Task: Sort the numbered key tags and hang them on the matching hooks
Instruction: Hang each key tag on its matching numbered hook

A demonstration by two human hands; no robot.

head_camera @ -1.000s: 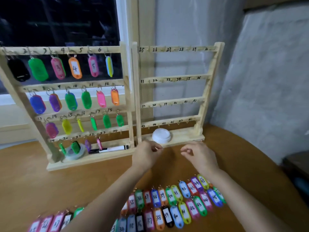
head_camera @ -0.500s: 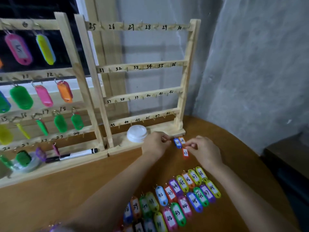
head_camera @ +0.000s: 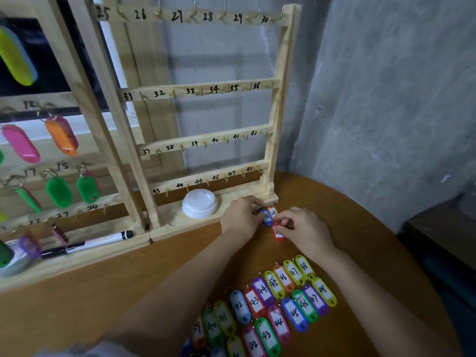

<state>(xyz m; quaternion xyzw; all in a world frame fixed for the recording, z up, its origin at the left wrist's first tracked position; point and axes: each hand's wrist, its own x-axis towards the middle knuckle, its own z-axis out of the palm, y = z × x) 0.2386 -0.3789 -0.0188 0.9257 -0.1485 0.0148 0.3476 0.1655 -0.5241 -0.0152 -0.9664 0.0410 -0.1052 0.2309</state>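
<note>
Lengthwise toward rack [head_camera: 277,119], blue tag [head_camera: 267,219], left hand [head_camera: 240,217], red tag [head_camera: 279,235], right hand [head_camera: 306,229]

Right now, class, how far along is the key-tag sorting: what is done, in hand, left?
Done: the left rack carries hung tags, as at 17 and 18. In hand: the left hand pinches a blue tag and an orange tag marked 24; the right hand holds a red tag. Left: hook 24 looks bare, the right rack is bare, and rows of tags lie on the table.
</note>
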